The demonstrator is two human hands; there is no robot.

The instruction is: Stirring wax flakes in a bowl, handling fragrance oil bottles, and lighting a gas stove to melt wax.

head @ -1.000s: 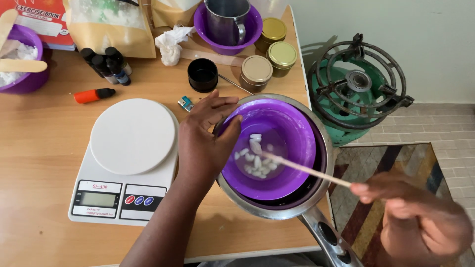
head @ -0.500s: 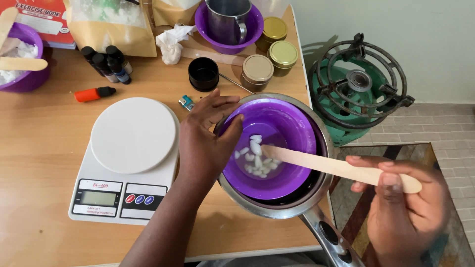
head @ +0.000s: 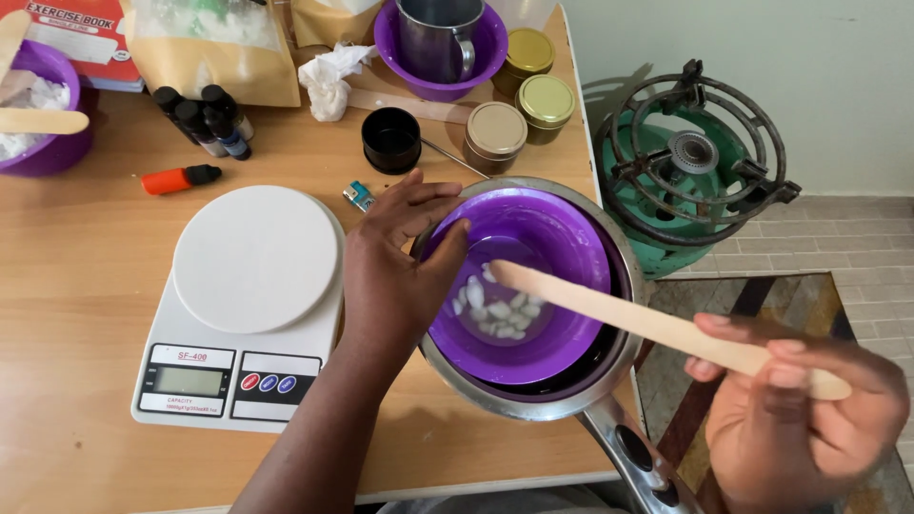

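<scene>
A purple bowl (head: pixel 562 247) sits inside a steel pot (head: pixel 624 276) at the table's right edge. White wax pieces (head: pixel 495 309) lie in clear liquid at the bowl's bottom. My left hand (head: pixel 395 271) grips the bowl's left rim, thumb over the edge. My right hand (head: pixel 800 419), off the table to the right, holds a flat wooden stick (head: pixel 628 319) whose tip reaches into the bowl above the white pieces.
A white kitchen scale (head: pixel 252 305) stands left of the pot. Behind are gold-lidded tins (head: pixel 495 128), a black jar (head: pixel 390 140), small dark bottles (head: pixel 205 119), an orange lighter (head: pixel 176 178), a metal mug in a purple bowl (head: pixel 438 38). A green gas burner (head: pixel 690 167) stands on the floor, right.
The stick turned from edge-on to flat and its tip lifted slightly toward the bowl's left side. My right hand shifted lower right. The white pieces have moved about. My left hand stayed put.
</scene>
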